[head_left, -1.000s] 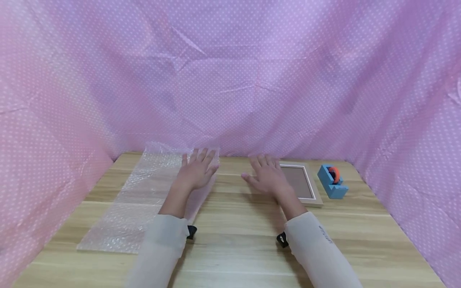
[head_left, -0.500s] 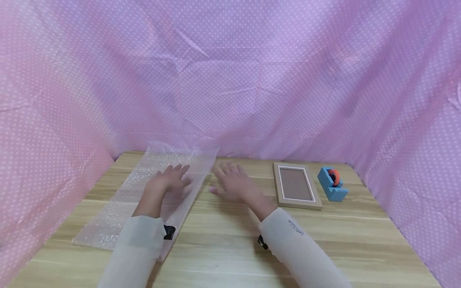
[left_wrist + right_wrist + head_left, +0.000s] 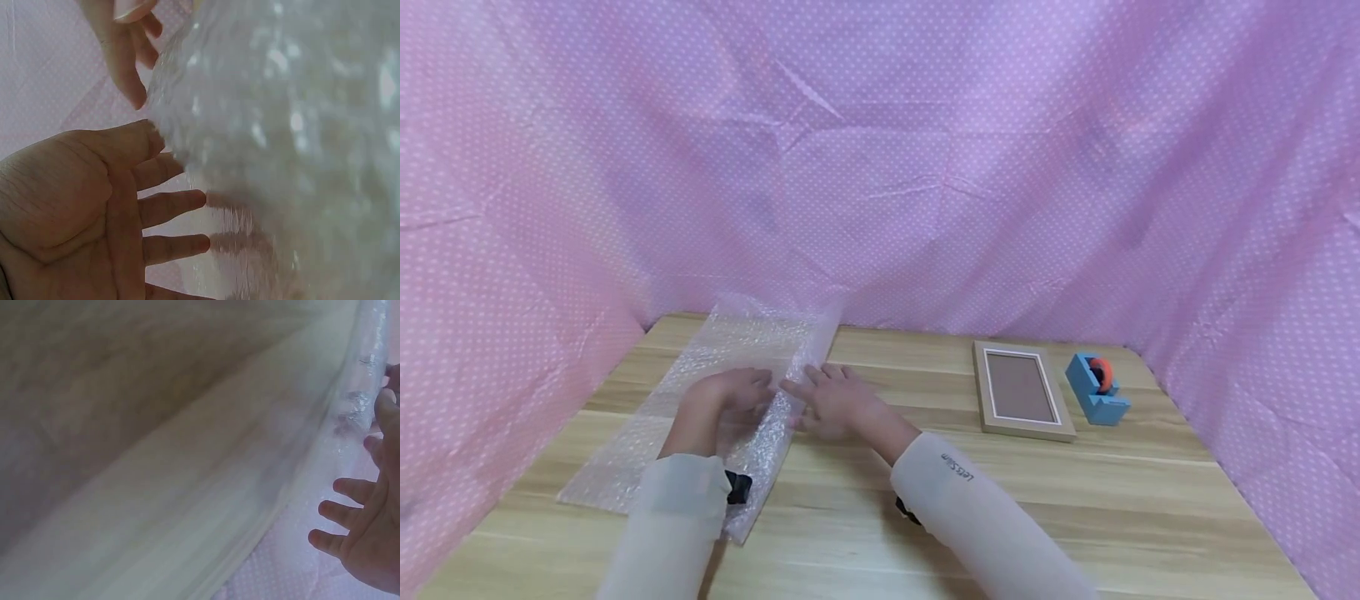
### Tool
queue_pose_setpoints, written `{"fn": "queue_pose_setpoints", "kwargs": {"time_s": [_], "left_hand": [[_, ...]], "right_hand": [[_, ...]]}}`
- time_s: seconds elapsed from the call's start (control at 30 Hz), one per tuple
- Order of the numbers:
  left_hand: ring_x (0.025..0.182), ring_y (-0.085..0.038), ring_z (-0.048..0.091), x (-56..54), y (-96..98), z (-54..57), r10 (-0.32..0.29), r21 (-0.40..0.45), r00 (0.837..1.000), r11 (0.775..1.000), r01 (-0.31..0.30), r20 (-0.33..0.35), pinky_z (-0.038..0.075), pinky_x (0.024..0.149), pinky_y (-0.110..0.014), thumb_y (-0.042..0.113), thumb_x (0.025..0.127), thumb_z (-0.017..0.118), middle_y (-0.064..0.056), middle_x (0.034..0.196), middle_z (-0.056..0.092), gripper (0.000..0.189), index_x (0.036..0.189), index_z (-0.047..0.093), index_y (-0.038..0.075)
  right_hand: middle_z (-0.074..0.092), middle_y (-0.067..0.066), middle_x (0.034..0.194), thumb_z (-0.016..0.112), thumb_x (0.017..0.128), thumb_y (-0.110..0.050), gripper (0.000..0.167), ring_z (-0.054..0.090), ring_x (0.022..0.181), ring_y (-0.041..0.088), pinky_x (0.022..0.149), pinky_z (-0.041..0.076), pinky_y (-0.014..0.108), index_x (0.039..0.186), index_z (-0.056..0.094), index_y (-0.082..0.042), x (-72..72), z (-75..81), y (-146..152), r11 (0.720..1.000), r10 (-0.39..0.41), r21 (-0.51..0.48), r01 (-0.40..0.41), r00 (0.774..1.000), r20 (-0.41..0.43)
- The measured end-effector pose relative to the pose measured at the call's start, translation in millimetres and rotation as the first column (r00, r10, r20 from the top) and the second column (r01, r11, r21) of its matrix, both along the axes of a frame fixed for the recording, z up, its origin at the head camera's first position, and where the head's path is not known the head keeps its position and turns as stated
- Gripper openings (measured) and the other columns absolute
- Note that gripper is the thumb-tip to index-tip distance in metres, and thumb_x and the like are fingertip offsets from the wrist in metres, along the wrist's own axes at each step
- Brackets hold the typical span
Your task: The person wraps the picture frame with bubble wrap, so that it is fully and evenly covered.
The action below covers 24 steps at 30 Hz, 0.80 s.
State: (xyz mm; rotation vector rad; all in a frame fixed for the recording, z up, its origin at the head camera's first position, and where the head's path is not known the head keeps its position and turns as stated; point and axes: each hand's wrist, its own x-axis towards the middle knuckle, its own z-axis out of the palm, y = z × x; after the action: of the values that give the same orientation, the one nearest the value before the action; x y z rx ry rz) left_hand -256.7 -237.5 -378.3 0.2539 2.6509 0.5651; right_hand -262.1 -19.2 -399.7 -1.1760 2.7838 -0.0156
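Note:
A clear bubble wrap sheet (image 3: 730, 342) lies lengthwise on the left part of the wooden table (image 3: 1075, 500). My left hand (image 3: 730, 395) rests on the sheet near its right edge. In the left wrist view its fingers (image 3: 181, 203) are straight, with the tips against the bubble wrap (image 3: 300, 156). My right hand (image 3: 829, 400) is beside it, fingers extended and touching the sheet's right edge. In the right wrist view my right hand (image 3: 359, 519) is spread next to the bubble wrap's edge (image 3: 361, 394). Neither hand grips anything.
A wooden picture frame (image 3: 1022, 398) lies flat at the right back of the table. A blue tape dispenser (image 3: 1099, 390) with an orange roll sits just right of it. Pink dotted cloth (image 3: 880, 167) walls the table on three sides.
Both hands have moved left and toward me. The right hand has left the picture frame's side and reached the bubble wrap's right edge. The left hand has slid further onto the sheet.

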Motion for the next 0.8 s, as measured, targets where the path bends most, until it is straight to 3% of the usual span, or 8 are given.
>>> {"fn": "queue_pose_setpoints", "kwargs": {"time_s": [0.2, 0.4, 0.53, 0.6, 0.77, 0.8], "left_hand": [[0.144, -0.055, 0.029, 4.2, -19.1, -0.2, -0.048, 0.029, 0.999, 0.998, 0.048, -0.002, 0.022, 0.118, -0.064, 0.029, 0.106, 0.050, -0.034, 0.154, 0.038, 0.062, 0.152, 0.035, -0.011], [0.131, -0.054, 0.048, 10.5, -38.1, -0.7, -0.165, -0.096, 0.983, 0.983, 0.157, -0.078, 0.037, 0.111, -0.062, 0.023, 0.098, 0.065, -0.033, 0.136, 0.057, 0.052, 0.137, 0.054, -0.011], [0.132, -0.052, 0.048, 17.8, -42.5, -0.3, -0.141, -0.109, 0.987, 0.985, 0.133, -0.074, 0.038, 0.110, -0.063, 0.017, 0.091, 0.075, -0.029, 0.138, 0.058, 0.059, 0.142, 0.054, -0.006], [0.125, -0.047, 0.055, 21.4, -42.5, -0.4, -0.153, -0.131, 0.984, 0.981, 0.140, -0.091, 0.042, 0.107, -0.061, 0.014, 0.087, 0.078, -0.023, 0.130, 0.064, 0.059, 0.140, 0.057, 0.000], [0.098, -0.030, 0.064, 26.3, -42.0, -1.1, -0.290, -0.220, 0.946, 0.942, 0.254, -0.149, 0.053, 0.091, -0.052, 0.013, 0.076, 0.084, -0.010, 0.103, 0.067, 0.058, 0.129, 0.064, 0.003], [0.099, -0.031, 0.064, 26.6, -42.7, -1.2, -0.299, -0.225, 0.942, 0.938, 0.262, -0.150, 0.053, 0.090, -0.053, 0.013, 0.075, 0.085, -0.011, 0.104, 0.067, 0.060, 0.130, 0.064, 0.003]], "right_hand": [[0.027, 0.011, 0.167, 0.038, 0.103, -0.065, 0.066, 0.021, 0.154, 0.037, 0.123, 0.017, 0.056, 0.162, 0.030, -0.036, -0.7, -4.9, 3.5, 0.997, -0.014, 0.082, 0.014, 1.000, -0.002], [0.034, 0.011, 0.165, 0.037, 0.103, -0.065, 0.062, 0.024, 0.154, 0.034, 0.124, 0.019, 0.056, 0.155, 0.043, -0.032, -5.2, -7.5, 13.6, 0.995, -0.013, 0.102, 0.012, 1.000, 0.009], [0.036, 0.010, 0.164, 0.034, 0.104, -0.064, 0.063, 0.026, 0.153, 0.032, 0.124, 0.019, 0.053, 0.154, 0.046, -0.028, -8.0, -5.9, 22.7, 0.995, -0.044, 0.090, 0.041, 0.998, 0.034], [0.040, 0.010, 0.162, 0.032, 0.105, -0.065, 0.065, 0.031, 0.151, 0.031, 0.124, 0.023, 0.051, 0.153, 0.048, -0.026, -9.1, -4.4, 28.3, 0.995, -0.059, 0.079, 0.057, 0.998, 0.028], [0.053, 0.009, 0.147, 0.028, 0.103, -0.070, 0.070, 0.048, 0.136, 0.031, 0.114, 0.040, 0.047, 0.145, 0.058, -0.022, -10.5, 0.8, 43.5, 0.997, -0.075, 0.035, 0.075, 0.997, 0.008], [0.055, 0.008, 0.144, 0.028, 0.102, -0.071, 0.071, 0.049, 0.132, 0.030, 0.111, 0.042, 0.047, 0.143, 0.060, -0.022, -10.6, 2.6, 46.2, 0.997, -0.075, 0.030, 0.075, 0.997, 0.011]]}}
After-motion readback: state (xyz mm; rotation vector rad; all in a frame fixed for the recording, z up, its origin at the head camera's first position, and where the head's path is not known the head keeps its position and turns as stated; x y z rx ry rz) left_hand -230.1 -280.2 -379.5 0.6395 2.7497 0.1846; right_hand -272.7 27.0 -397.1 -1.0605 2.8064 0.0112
